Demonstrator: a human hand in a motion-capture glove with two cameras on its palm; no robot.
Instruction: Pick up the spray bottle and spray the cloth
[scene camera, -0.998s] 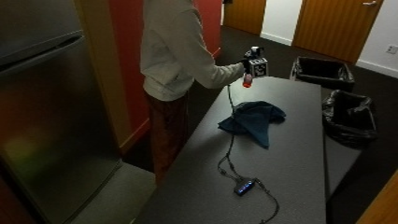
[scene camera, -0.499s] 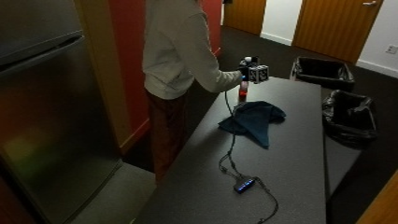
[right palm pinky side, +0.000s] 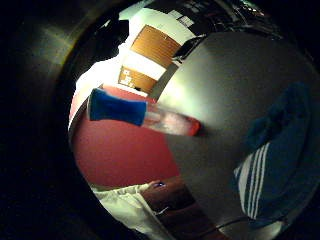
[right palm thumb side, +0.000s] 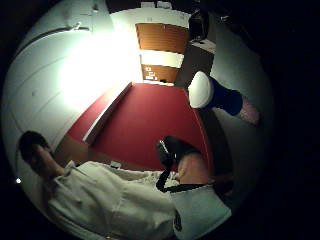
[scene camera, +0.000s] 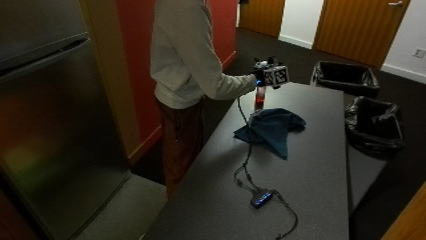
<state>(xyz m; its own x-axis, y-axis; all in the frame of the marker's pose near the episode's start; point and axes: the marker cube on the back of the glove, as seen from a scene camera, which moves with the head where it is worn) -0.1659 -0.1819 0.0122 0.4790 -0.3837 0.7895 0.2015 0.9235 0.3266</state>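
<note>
A spray bottle (scene camera: 259, 99) with a blue head, clear body and red base stands upright on the grey table (scene camera: 313, 165), near its far left edge. The gloved right hand (scene camera: 261, 77) hovers at the bottle's head. Both palm views show the whole bottle (right palm pinky side: 150, 116) (right palm thumb side: 220, 98) a short way off from the palm, with table and red wall around it, so nothing is held. A dark blue cloth (scene camera: 273, 127) with white stripes (right palm pinky side: 280, 160) lies crumpled on the table just in front of the bottle.
A cable runs down the table to a small blue-lit box (scene camera: 261, 198). Two black-lined bins (scene camera: 343, 77) (scene camera: 376, 122) stand past the table's far and right edges. A steel fridge (scene camera: 53, 125) is behind the person on the left.
The hand has come down with the bottle, which was held in the air a second ago. The bottle now stands on the table. The cloth has not moved.
</note>
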